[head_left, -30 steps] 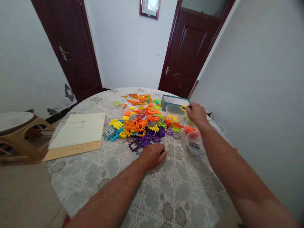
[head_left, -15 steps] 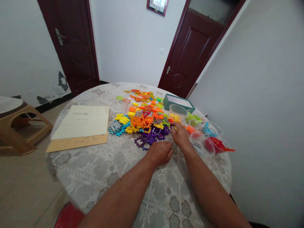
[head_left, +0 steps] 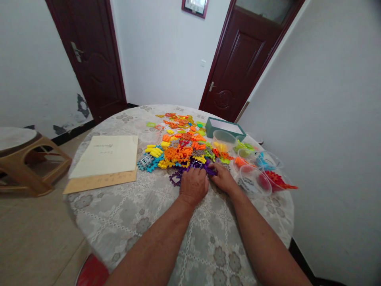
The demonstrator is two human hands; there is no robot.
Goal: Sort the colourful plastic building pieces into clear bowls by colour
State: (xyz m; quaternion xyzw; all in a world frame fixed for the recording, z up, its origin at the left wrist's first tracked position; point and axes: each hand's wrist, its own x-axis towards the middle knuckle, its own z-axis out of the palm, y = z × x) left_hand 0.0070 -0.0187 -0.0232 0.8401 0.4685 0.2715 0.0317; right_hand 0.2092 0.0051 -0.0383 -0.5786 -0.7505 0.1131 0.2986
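Moved: the right hand (head_left: pixel 223 178) has come in from beside the bowls and now lies close to the left hand (head_left: pixel 193 186), and the left hand sits further onto the near edge of the heap.
Left fingers (head_left: pixel 190 173): slightly curled, resting on the purple pieces (head_left: pixel 201 165); whether they grip any cannot be told.
Right fingers (head_left: pixel 213 171): nearly together, tips at the purple pieces, pointing toward the left hand; any hold is hidden.
Pieces: the purple pieces lie under and just ahead of both sets of fingers, with the heap of plastic pieces (head_left: pixel 181 150) beyond them.
Handling: with interlocking pieces this tangled, light fingertip pressure on one edge seems best, as pulling could drag its neighbours along.
Arms: both forearms reach in from the near side and angle together, palms down, wrists low over the tablecloth (head_left: pixel 127 226).
Rest: clear bowls (head_left: pixel 255 180) stand right of the right fingers, a teal box (head_left: pixel 225 128) beyond them, and paper (head_left: pixel 104 157) left of the left fingers.
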